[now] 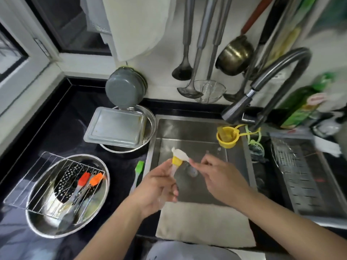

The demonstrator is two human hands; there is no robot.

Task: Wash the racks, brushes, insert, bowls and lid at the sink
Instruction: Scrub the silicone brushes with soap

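Over the sink (pixel 189 128), the left hand (pixel 157 186) grips the clear handle of a yellow-collared brush (pixel 176 162), fingers curled shut around the handle so that only the collar and white bristle head stick out above them. The right hand (pixel 219 175) reaches in from the other side, its thumb and forefinger pinched together on the tip of the white bristles; the other fingers are folded under and hard to read. The lower part of the handle is hidden inside the left fist. On the dark counter to the left, a green brush (pixel 138 170) lies just beside the sink edge, its handle partly covered by the left hand. Further left, a steel bowl (pixel 47 225) holds a wire rack (pixel 37 175) tilted across it, with a red brush (pixel 84 178) and an orange brush (pixel 96 179) lying on the rack; a perforated insert (pixel 65 181) shows dimly beneath the wires. Behind, a rectangular lid (pixel 116 126) rests across another bowl (pixel 151 121). The whole view is soft with blur, especially at the right edge.
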